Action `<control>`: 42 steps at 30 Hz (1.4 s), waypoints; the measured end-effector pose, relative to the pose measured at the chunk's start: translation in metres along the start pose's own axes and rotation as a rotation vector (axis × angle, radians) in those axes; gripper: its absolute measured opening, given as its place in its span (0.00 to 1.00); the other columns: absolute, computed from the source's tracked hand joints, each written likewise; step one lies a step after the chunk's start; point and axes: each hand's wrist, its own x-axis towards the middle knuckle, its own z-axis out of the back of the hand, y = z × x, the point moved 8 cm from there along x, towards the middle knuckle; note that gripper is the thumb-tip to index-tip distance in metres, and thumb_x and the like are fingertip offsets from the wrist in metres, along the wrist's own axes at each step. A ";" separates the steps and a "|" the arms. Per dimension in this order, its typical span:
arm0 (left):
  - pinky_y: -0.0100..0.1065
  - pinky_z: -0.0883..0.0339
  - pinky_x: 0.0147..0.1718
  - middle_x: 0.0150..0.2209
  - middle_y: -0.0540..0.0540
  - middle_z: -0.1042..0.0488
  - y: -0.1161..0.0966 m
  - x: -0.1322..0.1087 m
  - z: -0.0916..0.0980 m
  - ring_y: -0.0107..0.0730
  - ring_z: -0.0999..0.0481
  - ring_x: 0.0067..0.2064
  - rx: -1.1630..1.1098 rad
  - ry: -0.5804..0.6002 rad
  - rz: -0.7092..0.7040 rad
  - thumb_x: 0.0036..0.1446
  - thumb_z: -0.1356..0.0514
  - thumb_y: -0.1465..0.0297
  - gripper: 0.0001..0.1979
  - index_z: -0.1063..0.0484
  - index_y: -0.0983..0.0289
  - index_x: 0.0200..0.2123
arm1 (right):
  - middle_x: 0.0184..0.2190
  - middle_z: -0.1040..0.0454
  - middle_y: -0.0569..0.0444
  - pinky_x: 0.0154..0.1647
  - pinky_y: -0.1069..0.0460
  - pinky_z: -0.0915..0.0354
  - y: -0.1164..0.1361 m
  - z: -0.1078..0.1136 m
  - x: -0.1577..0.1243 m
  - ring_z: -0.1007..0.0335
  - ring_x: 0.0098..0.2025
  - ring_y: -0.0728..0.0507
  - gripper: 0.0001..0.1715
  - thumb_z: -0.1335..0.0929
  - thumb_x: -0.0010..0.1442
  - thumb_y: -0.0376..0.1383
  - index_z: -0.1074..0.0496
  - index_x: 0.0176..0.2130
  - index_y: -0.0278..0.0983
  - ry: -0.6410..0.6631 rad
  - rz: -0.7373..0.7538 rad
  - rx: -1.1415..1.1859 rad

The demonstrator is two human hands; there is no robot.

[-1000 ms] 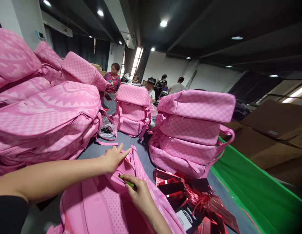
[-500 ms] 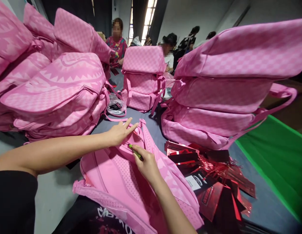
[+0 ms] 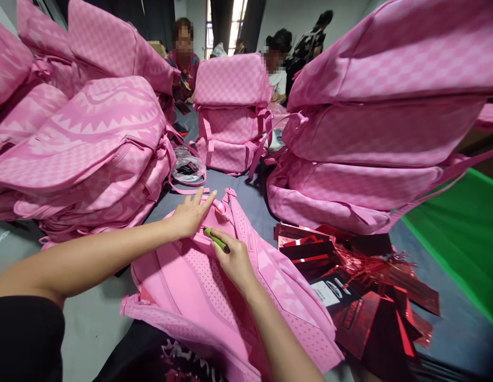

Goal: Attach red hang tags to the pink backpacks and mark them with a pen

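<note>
A pink backpack (image 3: 226, 329) lies across my lap and the table edge, its padded, dotted back panel and straps facing up. My left hand (image 3: 190, 215) rests on its top end near the handle loop, fingers stretched and spread apart. My right hand (image 3: 235, 257) is closed round a small green tool (image 3: 215, 239) with dark ends, slim like a pen; its exact kind is unclear. The tool's tip touches or nearly touches the fabric just below my left hand.
Pink backpacks are piled at left (image 3: 91, 132), centre (image 3: 232, 85) and right (image 3: 369, 132). Red and black hang tags (image 3: 361, 313) lie spread at my right beside a green sheet (image 3: 461, 228). A clear plastic bag (image 3: 189, 170) sits ahead. Other people (image 3: 184, 63) are beyond the table.
My view has shifted slightly, so the right-hand pile looks larger. The green tool is turned a little flatter, its tip slightly farther left. Both hands stay at the backpack's top end.
</note>
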 end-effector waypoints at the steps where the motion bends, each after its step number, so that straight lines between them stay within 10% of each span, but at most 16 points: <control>1: 0.48 0.27 0.44 0.70 0.69 0.65 0.001 0.002 -0.002 0.62 0.39 0.61 -0.001 0.026 0.012 0.50 0.34 0.74 0.57 0.73 0.55 0.70 | 0.48 0.22 0.49 0.55 0.44 0.30 -0.003 -0.002 0.002 0.25 0.49 0.41 0.18 0.35 0.60 0.33 0.24 0.49 0.38 0.001 -0.008 0.011; 19: 0.42 0.35 0.54 0.69 0.66 0.60 0.025 0.017 -0.027 0.49 0.39 0.64 -0.284 0.059 -0.216 0.54 0.40 0.75 0.51 0.73 0.53 0.69 | 0.49 0.23 0.49 0.55 0.44 0.30 -0.011 -0.014 0.015 0.26 0.52 0.41 0.18 0.35 0.63 0.32 0.25 0.51 0.39 0.067 -0.003 -0.034; 25: 0.44 0.29 0.44 0.69 0.74 0.67 0.021 0.022 -0.030 0.60 0.33 0.58 -0.073 0.201 -0.060 0.49 0.35 0.76 0.59 0.78 0.54 0.69 | 0.49 0.22 0.50 0.55 0.45 0.30 -0.012 -0.030 0.029 0.26 0.51 0.41 0.18 0.35 0.62 0.32 0.24 0.50 0.39 0.090 -0.023 0.019; 30: 0.42 0.28 0.40 0.66 0.72 0.54 0.021 0.021 -0.030 0.53 0.28 0.53 -0.065 0.092 -0.092 0.54 0.43 0.79 0.51 0.76 0.54 0.69 | 0.48 0.22 0.49 0.53 0.44 0.28 -0.015 -0.020 0.023 0.25 0.49 0.40 0.17 0.36 0.62 0.32 0.24 0.49 0.39 0.093 -0.033 -0.063; 42: 0.39 0.30 0.48 0.68 0.68 0.59 0.029 0.028 -0.037 0.48 0.30 0.57 -0.212 0.099 -0.209 0.54 0.45 0.80 0.50 0.76 0.53 0.69 | 0.47 0.21 0.49 0.52 0.45 0.27 -0.013 -0.006 0.022 0.24 0.48 0.41 0.17 0.36 0.63 0.32 0.24 0.49 0.37 0.114 -0.029 -0.155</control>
